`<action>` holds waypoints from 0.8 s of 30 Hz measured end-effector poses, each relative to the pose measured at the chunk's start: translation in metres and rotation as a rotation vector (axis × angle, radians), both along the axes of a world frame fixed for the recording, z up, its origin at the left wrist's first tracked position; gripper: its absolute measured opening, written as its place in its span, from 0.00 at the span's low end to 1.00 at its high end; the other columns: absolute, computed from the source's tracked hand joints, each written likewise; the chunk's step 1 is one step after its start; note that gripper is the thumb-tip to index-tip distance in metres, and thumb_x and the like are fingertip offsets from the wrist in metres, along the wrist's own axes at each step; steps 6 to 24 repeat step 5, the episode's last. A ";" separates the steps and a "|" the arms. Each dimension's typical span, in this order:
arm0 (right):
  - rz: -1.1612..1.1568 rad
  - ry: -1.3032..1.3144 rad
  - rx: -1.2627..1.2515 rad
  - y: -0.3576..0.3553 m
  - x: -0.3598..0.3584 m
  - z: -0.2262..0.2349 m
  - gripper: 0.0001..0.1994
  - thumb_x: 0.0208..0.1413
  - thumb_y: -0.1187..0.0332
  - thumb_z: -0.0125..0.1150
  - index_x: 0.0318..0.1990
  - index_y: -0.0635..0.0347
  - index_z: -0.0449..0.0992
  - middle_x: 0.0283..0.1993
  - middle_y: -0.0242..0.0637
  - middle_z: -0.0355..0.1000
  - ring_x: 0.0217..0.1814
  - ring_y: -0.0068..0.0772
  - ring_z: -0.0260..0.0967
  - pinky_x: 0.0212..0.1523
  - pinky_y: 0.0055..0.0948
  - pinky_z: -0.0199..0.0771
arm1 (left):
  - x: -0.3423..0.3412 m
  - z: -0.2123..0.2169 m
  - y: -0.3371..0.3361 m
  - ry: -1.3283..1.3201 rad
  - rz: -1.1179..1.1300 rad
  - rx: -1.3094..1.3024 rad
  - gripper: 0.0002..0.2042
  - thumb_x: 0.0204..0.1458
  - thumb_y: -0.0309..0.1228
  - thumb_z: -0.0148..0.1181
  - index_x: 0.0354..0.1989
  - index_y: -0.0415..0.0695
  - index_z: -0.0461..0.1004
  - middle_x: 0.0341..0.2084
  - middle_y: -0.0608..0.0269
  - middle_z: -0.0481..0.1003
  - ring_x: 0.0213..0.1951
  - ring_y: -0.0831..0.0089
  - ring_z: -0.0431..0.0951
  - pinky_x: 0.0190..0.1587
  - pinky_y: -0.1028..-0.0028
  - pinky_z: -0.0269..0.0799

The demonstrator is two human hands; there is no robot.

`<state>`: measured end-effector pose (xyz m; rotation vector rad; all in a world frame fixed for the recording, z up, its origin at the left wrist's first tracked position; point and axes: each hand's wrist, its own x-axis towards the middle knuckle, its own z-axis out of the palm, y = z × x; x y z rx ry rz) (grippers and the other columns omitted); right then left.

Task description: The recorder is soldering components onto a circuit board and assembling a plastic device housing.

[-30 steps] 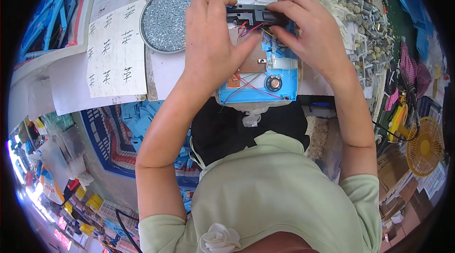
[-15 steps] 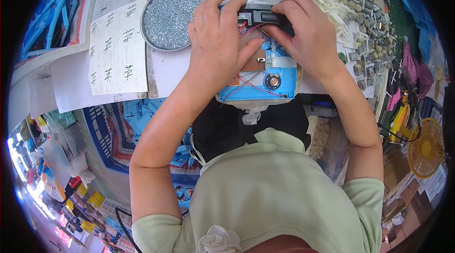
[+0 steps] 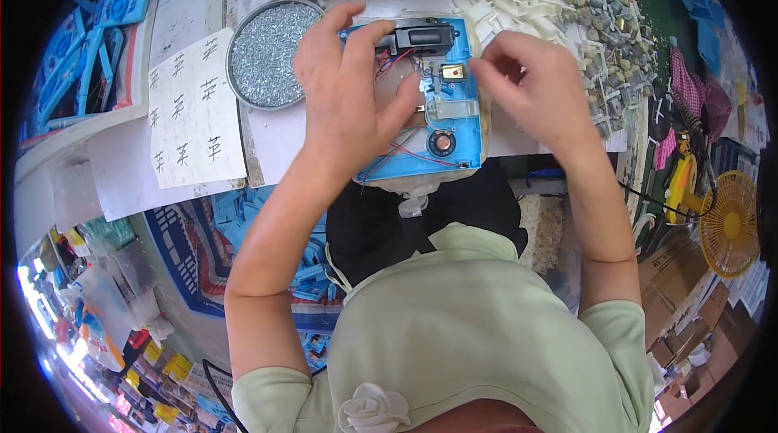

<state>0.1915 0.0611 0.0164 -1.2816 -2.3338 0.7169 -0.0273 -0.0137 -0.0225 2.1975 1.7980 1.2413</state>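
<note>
blue panel, red wires, black box

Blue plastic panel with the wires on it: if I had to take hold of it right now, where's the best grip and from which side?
Probably the bare right long edge of the blue panel, coming in from the right. The left hand covers its left half, the black block sits across the top, and red wires and the round speaker crowd the middle. The right hand hovers beside that edge.
</note>
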 end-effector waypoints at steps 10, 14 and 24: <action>0.041 -0.314 0.037 -0.002 -0.021 0.006 0.14 0.49 0.55 0.67 0.28 0.58 0.80 0.28 0.46 0.78 0.35 0.49 0.78 0.36 0.42 0.77 | 0.004 -0.004 -0.004 0.100 -0.190 0.048 0.25 0.39 0.29 0.66 0.51 0.51 0.75 0.52 0.57 0.68 0.53 0.58 0.68 0.54 0.59 0.59; 0.041 -0.314 0.037 -0.002 -0.021 0.006 0.14 0.49 0.55 0.67 0.28 0.58 0.80 0.28 0.46 0.78 0.35 0.49 0.78 0.36 0.42 0.77 | 0.004 -0.004 -0.004 0.100 -0.190 0.048 0.25 0.39 0.29 0.66 0.51 0.51 0.75 0.52 0.57 0.68 0.53 0.58 0.68 0.54 0.59 0.59; 0.041 -0.314 0.037 -0.002 -0.021 0.006 0.14 0.49 0.55 0.67 0.28 0.58 0.80 0.28 0.46 0.78 0.35 0.49 0.78 0.36 0.42 0.77 | 0.004 -0.004 -0.004 0.100 -0.190 0.048 0.25 0.39 0.29 0.66 0.51 0.51 0.75 0.52 0.57 0.68 0.53 0.58 0.68 0.54 0.59 0.59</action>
